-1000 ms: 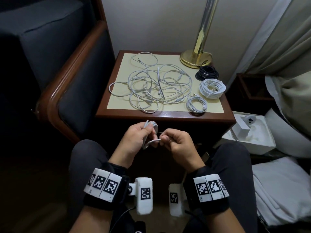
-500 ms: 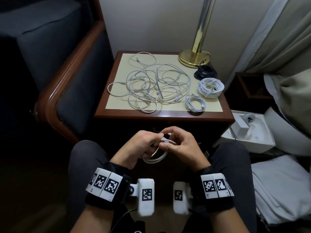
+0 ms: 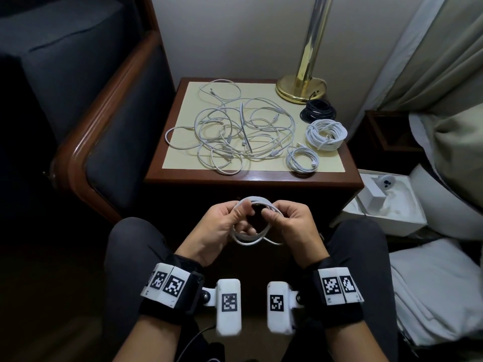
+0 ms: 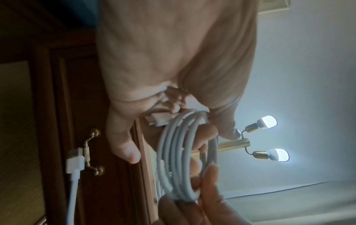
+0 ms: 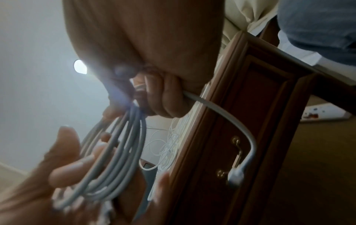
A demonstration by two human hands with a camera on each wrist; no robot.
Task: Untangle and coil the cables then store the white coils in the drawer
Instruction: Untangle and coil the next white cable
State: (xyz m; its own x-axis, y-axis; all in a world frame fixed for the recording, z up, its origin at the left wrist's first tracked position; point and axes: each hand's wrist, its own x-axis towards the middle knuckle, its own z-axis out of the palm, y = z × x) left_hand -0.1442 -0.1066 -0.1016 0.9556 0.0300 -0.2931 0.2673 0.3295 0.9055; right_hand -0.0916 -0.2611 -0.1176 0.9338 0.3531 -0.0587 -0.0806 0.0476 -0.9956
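You hold the coil in both hands over your lap, in front of the tabletop: left hand pinches its left side, right hand grips the right, loops standing roughly upright between them. The free tail exits your right fist and hangs toward the drawer handle, so I'd judge the right hand makes the last wrap. Tangle and two white coils lie ahead on top; drawer looks closed.
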